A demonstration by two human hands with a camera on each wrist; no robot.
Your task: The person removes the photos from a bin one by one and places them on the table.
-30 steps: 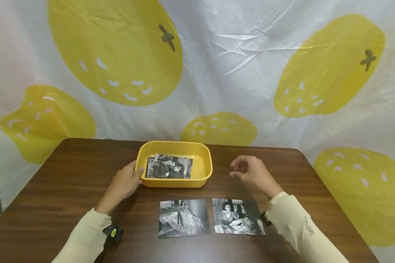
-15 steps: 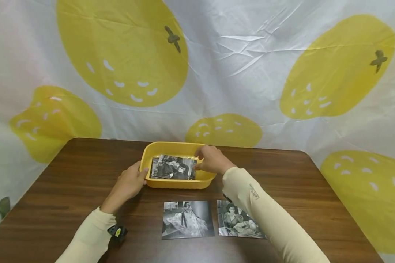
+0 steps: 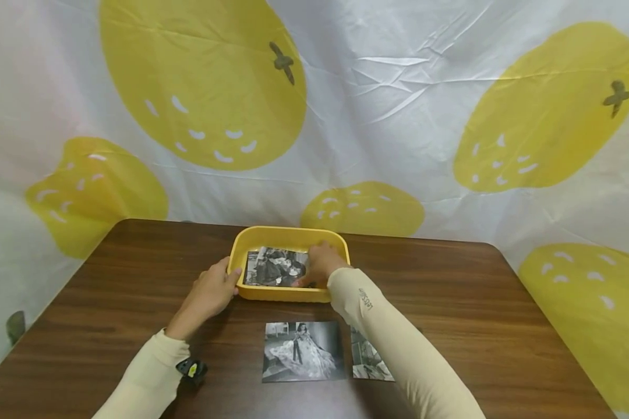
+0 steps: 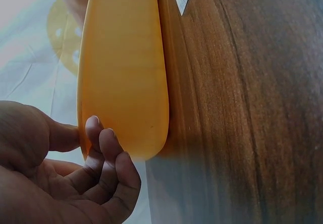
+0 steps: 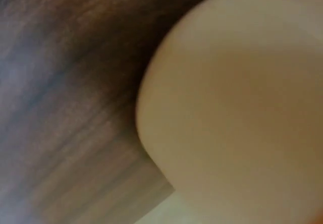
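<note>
A yellow plastic tray (image 3: 283,295) stands near the back of the table, with black-and-white photos (image 3: 278,269) lying overlapped in its left part. My left hand (image 3: 209,291) grips the tray's left end; in the left wrist view, the thumb of that hand (image 4: 75,178) is at the rim and the curled fingers lie against the outer wall. Inside the tray, my right hand (image 3: 323,265) reaches down at the right edge of the photos, thumb and fingers apart along that edge. Its fingertips are blurred. The right wrist view holds only a close, blurred yellow tray wall (image 5: 237,118) and wood.
Two more black-and-white photos lie on the brown wooden table (image 3: 477,326) in front of the tray: a woman in a wide gown (image 3: 303,355), and a second photo (image 3: 368,358) partly covered by the right sleeve (image 3: 393,343). Behind hangs a white cloth (image 3: 346,134) printed with lemons.
My right hand has come from the right of the tray over its rim and down beside the photos. The left hand keeps its grip. The whole view has shifted slightly.
</note>
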